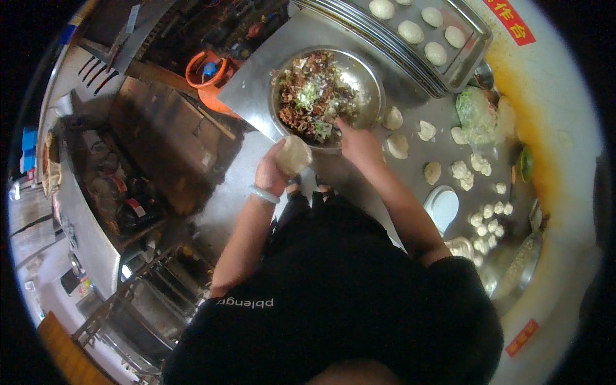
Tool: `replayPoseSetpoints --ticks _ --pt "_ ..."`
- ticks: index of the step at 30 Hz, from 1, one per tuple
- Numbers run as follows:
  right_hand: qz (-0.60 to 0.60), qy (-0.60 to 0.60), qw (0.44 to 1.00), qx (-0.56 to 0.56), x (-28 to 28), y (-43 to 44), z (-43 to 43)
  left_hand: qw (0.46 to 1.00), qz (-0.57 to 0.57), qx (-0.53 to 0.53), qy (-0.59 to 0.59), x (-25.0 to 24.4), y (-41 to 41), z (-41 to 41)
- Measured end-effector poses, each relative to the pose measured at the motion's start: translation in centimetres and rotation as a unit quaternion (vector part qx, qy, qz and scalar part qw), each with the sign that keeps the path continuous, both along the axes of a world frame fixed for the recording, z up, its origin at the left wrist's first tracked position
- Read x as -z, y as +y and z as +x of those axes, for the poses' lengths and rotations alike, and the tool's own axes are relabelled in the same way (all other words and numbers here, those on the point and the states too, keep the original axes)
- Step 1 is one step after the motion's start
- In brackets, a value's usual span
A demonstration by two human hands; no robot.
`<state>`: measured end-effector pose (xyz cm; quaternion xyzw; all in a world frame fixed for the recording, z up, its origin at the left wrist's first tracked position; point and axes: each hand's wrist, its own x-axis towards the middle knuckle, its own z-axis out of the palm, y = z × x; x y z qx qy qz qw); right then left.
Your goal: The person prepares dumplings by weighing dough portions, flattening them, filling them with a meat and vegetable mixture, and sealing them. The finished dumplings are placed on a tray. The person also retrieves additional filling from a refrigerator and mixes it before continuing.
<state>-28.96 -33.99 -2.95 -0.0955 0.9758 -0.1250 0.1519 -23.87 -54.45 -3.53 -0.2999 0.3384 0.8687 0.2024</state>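
Observation:
My left hand (270, 169), with a pale bangle at the wrist, holds a flat round of dough (294, 156) beside the near left rim of a large steel bowl (383, 91). Chopped filling (305, 96), brown with green and white bits, lies in that bowl. Over the bowl's near right edge, my right hand (353, 140) reaches with its fingers toward the filling; whether it grips anything cannot be made out. Right of the bowl, several flattened dough pieces (397, 146) rest on the steel worktop (409, 175).
Stacked metal trays (450, 87) at the upper right carry dough rounds (410, 32). Small dough lumps (481, 230), a white round-topped object (442, 207) and a plastic bag of greens (475, 115) occupy the right side. An orange gas cylinder (211, 91) stands left of the worktop.

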Motion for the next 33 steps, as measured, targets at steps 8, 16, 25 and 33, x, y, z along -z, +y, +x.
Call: replayPoseSetpoints --ticks 8,16,25,33 --pt "0.01 -0.05 0.998 -0.024 -1.2 -1.6 0.4 0.997 0.072 -0.015 -0.011 -1.1 1.1 0.6" --pt "-0.048 -0.072 0.996 -0.009 1.1 -2.3 1.4 0.998 0.063 -0.011 -0.024 -1.7 0.7 0.2" --pt "-0.453 -0.379 0.761 0.269 2.3 0.3 1.2 0.999 0.042 -0.012 -0.024 -1.2 0.8 0.3" --pt "-0.487 -0.284 0.785 0.256 4.4 2.1 1.3 0.998 0.024 -0.02 -0.048 -1.1 1.5 0.7"
